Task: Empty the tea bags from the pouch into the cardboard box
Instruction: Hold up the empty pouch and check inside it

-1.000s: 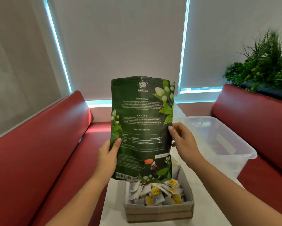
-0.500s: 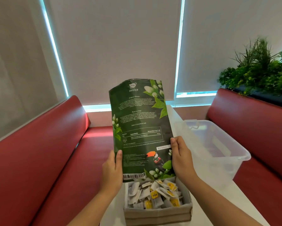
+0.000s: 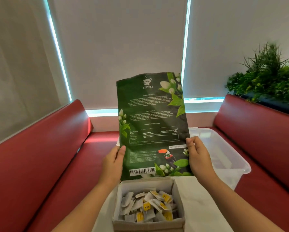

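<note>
I hold a dark green tea pouch upright in front of me, its printed back toward me. My left hand grips its lower left edge and my right hand grips its lower right edge. The pouch's bottom edge hangs just above the far rim of an open cardboard box. Inside the box lie several white tea bags with yellow tags. Whether anything remains in the pouch is hidden.
The box stands on a white table. A clear plastic tub sits to the right behind the pouch. Red benches run along both sides, and green plants stand behind the right bench.
The view has tilted down, so the box shows more fully. The pouch stays upright in both hands and now sits slightly behind the box's far rim. My hands grip lower on it than a second ago.
</note>
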